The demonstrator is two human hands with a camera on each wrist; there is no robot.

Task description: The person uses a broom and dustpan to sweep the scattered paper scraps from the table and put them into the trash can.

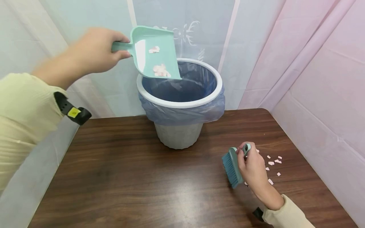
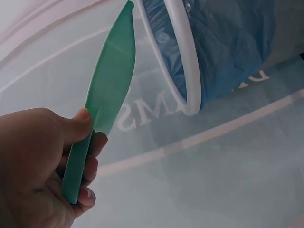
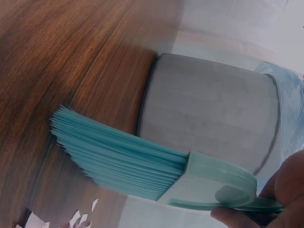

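Observation:
My left hand (image 1: 99, 50) grips the short handle of a mint-green dustpan (image 1: 168, 41), held up over the left part of the bin's rim. Pale pink paper scraps (image 1: 161, 70) lie on the pan, whose front edge overlaps the bin opening in the head view. In the left wrist view the dustpan (image 2: 114, 71) shows side-on, thumb and fingers around its handle. At the lower right, my right hand (image 1: 253, 166) holds a small green hand brush (image 1: 235, 164) by its handle. The brush's teal bristles (image 3: 114, 152) point toward the tabletop in the right wrist view.
The grey bin (image 1: 179, 134) with a white rim and blue bag liner (image 1: 196, 110) stands at the back of the brown wooden table (image 1: 128, 177). More pink scraps (image 1: 271, 163) are scattered right of the brush. Pale curtains (image 1: 319, 79) enclose the back and sides.

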